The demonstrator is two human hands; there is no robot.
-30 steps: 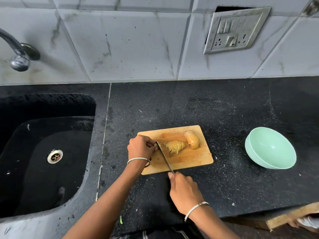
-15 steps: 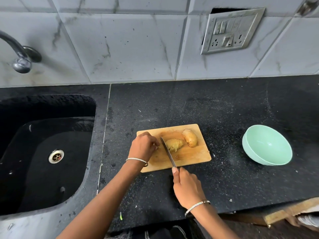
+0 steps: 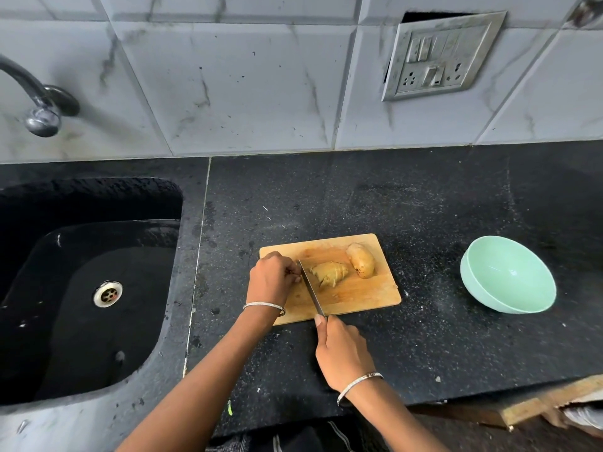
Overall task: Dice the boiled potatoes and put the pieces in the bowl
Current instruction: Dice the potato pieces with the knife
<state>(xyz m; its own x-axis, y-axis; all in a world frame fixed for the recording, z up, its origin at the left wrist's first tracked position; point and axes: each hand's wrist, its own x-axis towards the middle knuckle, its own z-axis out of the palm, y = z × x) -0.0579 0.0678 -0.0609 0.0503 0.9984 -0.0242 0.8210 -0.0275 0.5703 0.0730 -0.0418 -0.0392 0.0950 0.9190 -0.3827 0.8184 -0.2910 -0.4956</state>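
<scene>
No text, label, brand, number or sign can be read here. The switch plate (image 3: 437, 57) on the wall tiles (image 3: 248, 76) may carry markings, but they are too small to tell.

Potatoes (image 3: 342, 270) on board (image 3: 359, 295); bowl (image 3: 507, 278) right; sink (image 3: 88, 288) left.

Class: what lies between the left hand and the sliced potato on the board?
The knife blade, held by the right hand, separates left hand from sliced potato; head view shows it.
</scene>
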